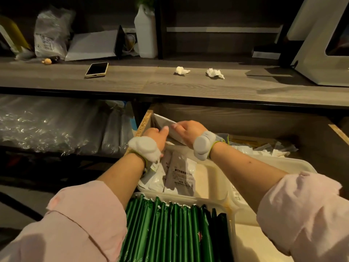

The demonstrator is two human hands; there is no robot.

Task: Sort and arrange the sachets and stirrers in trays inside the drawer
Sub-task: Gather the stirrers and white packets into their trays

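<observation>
Green sachets [170,229] stand neat at 6 o'clock. White sachets [181,173] and stirrers [264,146] at 3 o'clock lie loose. The left hand [156,136] and right hand [188,132] grip a grey pack [160,121].

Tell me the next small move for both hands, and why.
Probably lower the grey pack into the far end of the white tray and stand it upright. The left hand and right hand both grip it at that tray's far end, where loose sachets lie flat, while the green sachets in the near tray stand in rows.
</observation>
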